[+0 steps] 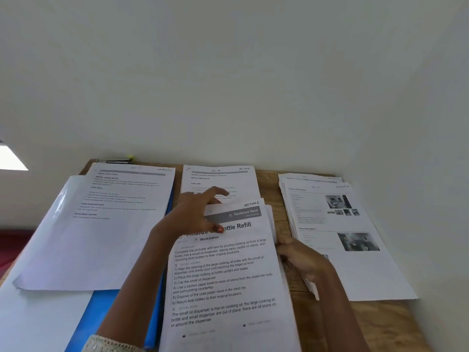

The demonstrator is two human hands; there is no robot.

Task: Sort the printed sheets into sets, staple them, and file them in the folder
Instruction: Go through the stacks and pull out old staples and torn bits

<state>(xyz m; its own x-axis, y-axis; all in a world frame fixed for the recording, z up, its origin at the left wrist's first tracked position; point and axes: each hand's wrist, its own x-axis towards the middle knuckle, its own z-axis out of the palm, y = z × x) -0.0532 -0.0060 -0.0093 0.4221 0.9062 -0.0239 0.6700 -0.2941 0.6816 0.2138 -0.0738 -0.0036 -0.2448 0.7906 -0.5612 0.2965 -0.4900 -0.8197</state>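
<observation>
Stack (228, 275) sits mid-table (396, 323), nearest me. Right hand (302, 260) curls round its right edge. Left hand (195, 212) rests on top, fingers spread, thumb pressing. I see a left pile (121, 224) on the folder (109, 316), a rear pile (218, 179) and a right pile (330, 219).

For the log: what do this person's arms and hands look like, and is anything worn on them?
Both hands are bare: no gloves, rings or watch show. The left hand has a reddish thumbnail, possibly polish. A cream lace-knit cuff covers the left arm at the frame's bottom edge. The right hand and forearm show no sleeve.
</observation>
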